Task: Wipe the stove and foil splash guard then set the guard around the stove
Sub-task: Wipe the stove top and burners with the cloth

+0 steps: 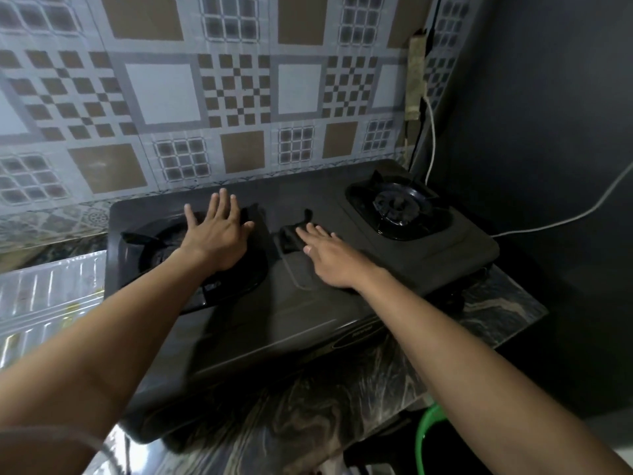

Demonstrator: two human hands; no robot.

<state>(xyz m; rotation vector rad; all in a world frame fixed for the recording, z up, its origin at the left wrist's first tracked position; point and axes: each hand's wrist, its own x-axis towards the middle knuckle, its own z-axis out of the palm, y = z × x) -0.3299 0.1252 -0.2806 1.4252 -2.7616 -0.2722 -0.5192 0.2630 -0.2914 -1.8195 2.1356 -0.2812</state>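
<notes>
A black two-burner gas stove (308,313) stands on a marbled counter. My left hand (215,234) hovers flat over the left burner (161,248) with fingers spread and nothing in it. My right hand (329,258) lies flat on the middle of the stove top. Its fingertips touch a small dark pad or cloth (289,240), which I cannot make out clearly. The right burner (397,204) is uncovered. The ribbed foil splash guard (48,296) lies flat on the counter, left of the stove.
A patterned tile wall (205,97) rises right behind the stove. A power strip (416,77) with a white cable (432,132) hangs at the back right corner beside a dark wall. A green rim (426,437) shows below the counter's front edge (513,323).
</notes>
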